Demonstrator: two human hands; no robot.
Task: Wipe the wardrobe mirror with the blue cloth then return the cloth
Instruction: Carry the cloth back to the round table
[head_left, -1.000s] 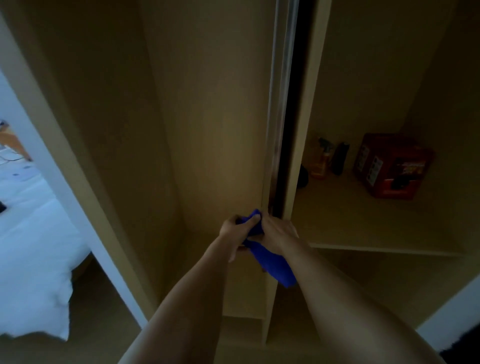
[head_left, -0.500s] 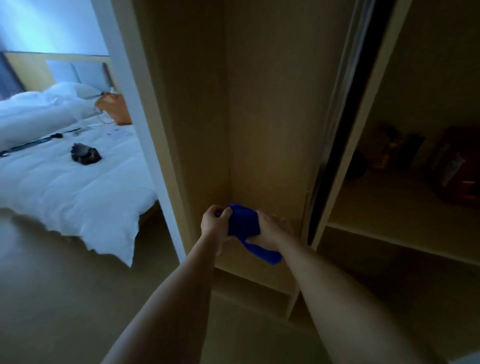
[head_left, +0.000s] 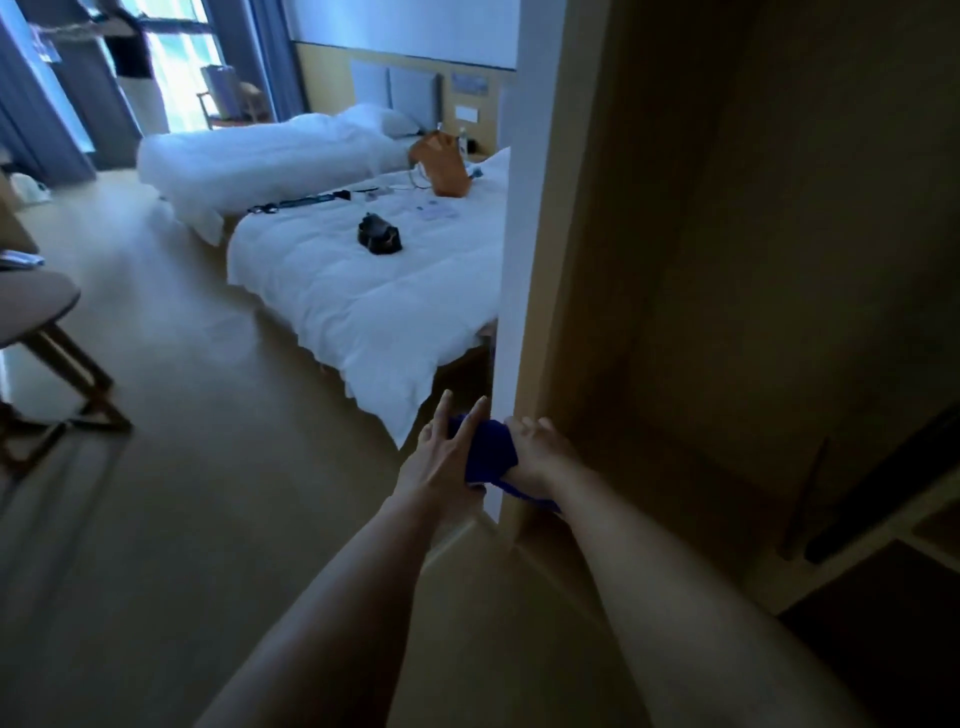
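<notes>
The blue cloth (head_left: 491, 453) is bunched between both my hands, low in front of the wardrobe's white front edge (head_left: 511, 291). My right hand (head_left: 537, 456) is closed around its right side, and a tail of cloth hangs under that wrist. My left hand (head_left: 441, 457) presses flat against the cloth's left side with its fingers stretched out. The wardrobe's dark beige inside (head_left: 727, 260) fills the right of the view. A dark sliding-door edge (head_left: 878, 499) shows at the lower right; no mirror surface can be made out.
A white bed (head_left: 363, 291) with a small black object (head_left: 379, 236) and an orange bag (head_left: 441, 166) stands just left of the wardrobe. A second bed (head_left: 260, 156) lies behind it. A chair (head_left: 36, 332) is at far left. A person stands by the window (head_left: 130, 52).
My view has swung left, from the wardrobe shelves to the bedroom. Both hands stay on the blue cloth, and my left fingers have straightened out against it.
</notes>
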